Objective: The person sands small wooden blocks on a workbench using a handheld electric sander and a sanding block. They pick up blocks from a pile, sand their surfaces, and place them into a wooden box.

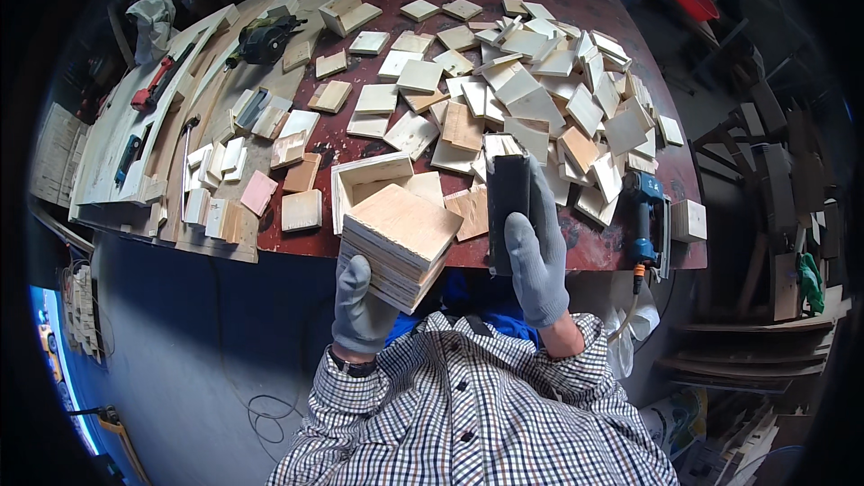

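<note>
Both my hands wear grey knit gloves. My left hand [361, 308] is closed on the left side of a stack of square plywood pieces [402, 232], held tilted in front of the table's near edge; layered edges show below its pale top face. My right hand [537, 261] grips a black rectangular block [508, 202] upright, thumb across its face and fingers along its right side. The block is apart from the stack. Just behind the stack, an open plywood box [371, 171] rests on the red table [310, 238].
A heap of small wooden squares [531, 94] spreads over the table. At the right edge stands a blue air nailer [643, 216] with a hose. Long boards [193, 81] on the left carry a red-handled tool [153, 84] and a dark power tool [268, 39]. Scrap wood [765, 342] is stacked at right.
</note>
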The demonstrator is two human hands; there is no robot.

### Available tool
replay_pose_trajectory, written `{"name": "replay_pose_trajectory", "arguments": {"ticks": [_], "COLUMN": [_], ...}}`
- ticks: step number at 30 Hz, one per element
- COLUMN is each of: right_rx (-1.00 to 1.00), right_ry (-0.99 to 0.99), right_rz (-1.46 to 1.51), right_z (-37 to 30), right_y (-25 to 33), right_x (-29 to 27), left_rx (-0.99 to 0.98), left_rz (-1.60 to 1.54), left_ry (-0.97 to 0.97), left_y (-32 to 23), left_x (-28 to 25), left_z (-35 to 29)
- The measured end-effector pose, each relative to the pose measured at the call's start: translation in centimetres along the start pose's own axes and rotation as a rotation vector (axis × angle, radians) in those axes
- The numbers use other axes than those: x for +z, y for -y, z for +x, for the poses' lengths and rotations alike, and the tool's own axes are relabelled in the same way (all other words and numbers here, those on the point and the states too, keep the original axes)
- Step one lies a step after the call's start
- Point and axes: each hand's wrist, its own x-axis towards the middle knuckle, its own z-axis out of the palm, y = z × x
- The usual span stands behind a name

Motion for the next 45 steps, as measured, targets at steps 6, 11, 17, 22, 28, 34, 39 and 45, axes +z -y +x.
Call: {"name": "replay_pose_trajectory", "arguments": {"ticks": [6, 11, 17, 22, 28, 34, 39, 45], "right_rx": [-0.189, -0.274, 0.232, 0.405, 0.115, 0.043, 0.226, -0.020], "right_ry": [0.250, 0.470, 0.162, 0.244, 0.253, 0.255, 0.276, 0.142], "right_rz": [-0.350, -0.137, 0.423, 0.660, 0.368, 0.256, 0.536, 0.090], "right_z": [-1.7, -4.8, -4.8, -3.8, -5.8, -5.4, -5.0, -4.8], "right_y": [0.6, -0.7, -0.1, -1.6, -5.4, -5.1, -2.5, -1.3], "right_x": [0.2, -1.8, -2.1, -1.4, 0.1, -0.6, -1.6, -1.8], "left_rx": [0.088, 0.269, 0.740, 0.796, 0.790, 0.650, 0.574, 0.056], "left_rz": [0.185, 0.335, 1.132, 1.449, 1.286, 1.062, 1.498, 1.253], "left_ry": [-0.015, -0.059, 0.139, 0.322, 0.523, 0.689, 0.584, 0.728], "left_y": [-1.0, -1.4, -2.3, -1.4, -0.5, -1.4, -4.5, -4.0], "left_x": [1.9, 0.4, -0.6, 3.1, 4.1, 1.4, 4.5, 3.1], "left_z": [0.3, 0.0, 1.2, 0.9, 1.0, 1.8, 2.8, 1.7]}}
